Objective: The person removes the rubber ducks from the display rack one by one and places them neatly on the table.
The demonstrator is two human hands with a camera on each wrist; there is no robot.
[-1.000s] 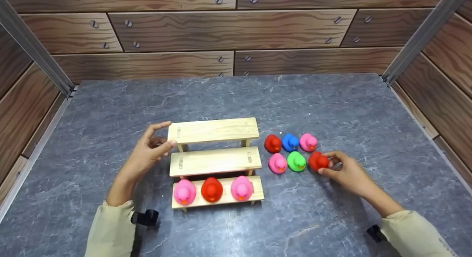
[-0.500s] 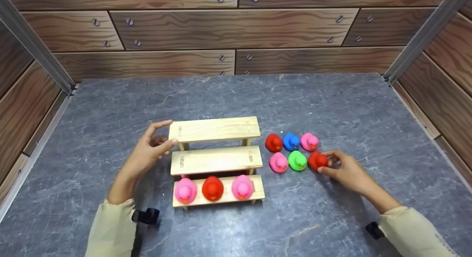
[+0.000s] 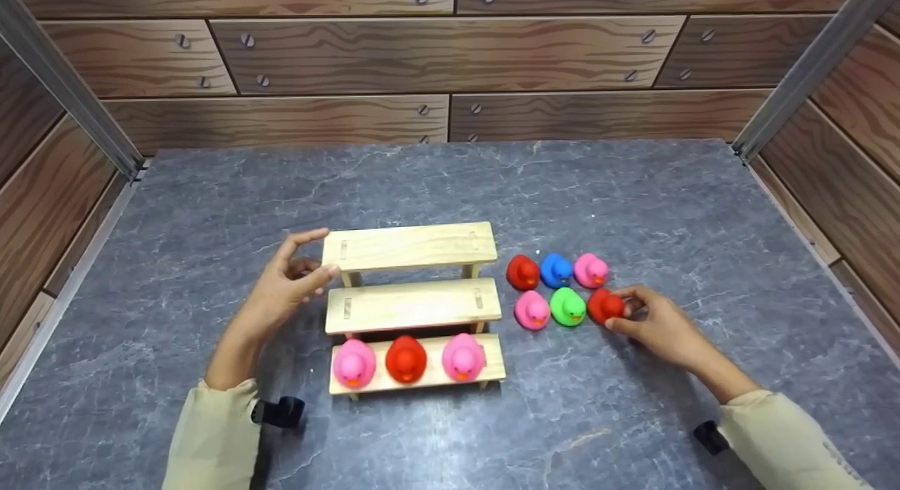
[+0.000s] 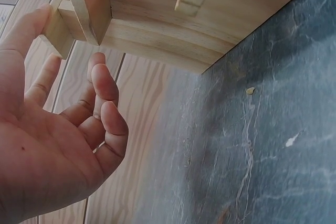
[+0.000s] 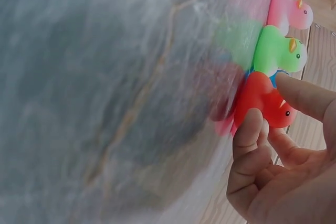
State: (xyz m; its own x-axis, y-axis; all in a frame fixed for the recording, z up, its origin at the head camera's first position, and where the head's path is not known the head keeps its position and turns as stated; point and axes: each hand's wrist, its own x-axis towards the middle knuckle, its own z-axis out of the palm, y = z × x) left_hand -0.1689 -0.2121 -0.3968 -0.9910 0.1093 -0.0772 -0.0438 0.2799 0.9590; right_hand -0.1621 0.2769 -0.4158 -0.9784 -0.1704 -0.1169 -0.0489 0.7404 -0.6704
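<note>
A three-tier wooden display stand [image 3: 413, 306] stands left of the middle. My left hand [image 3: 278, 289] holds the left end of its top tier between thumb and index finger; the other fingers curl loosely below in the left wrist view. On the lowest tier sit a pink rubber duck [image 3: 354, 363], a red one and another pink one. To the right, my right hand [image 3: 657, 327] pinches a red rubber duck [image 3: 605, 306] at the end of the nearer row. Beside it is a green duck [image 3: 567, 306], then a pink duck [image 3: 531, 310]. In the right wrist view, fingertips touch the red duck [image 5: 256, 95].
Behind the nearer row, a red duck [image 3: 523, 272], a blue duck [image 3: 556, 270] and a pink duck [image 3: 590, 270] form a second row. Wood-patterned panels [image 3: 450, 57] close off the back and sides of the grey marbled table [image 3: 422, 184].
The head view has shifted slightly. Both hands stay where they were, the left at the stand and the right on the red duck.
</note>
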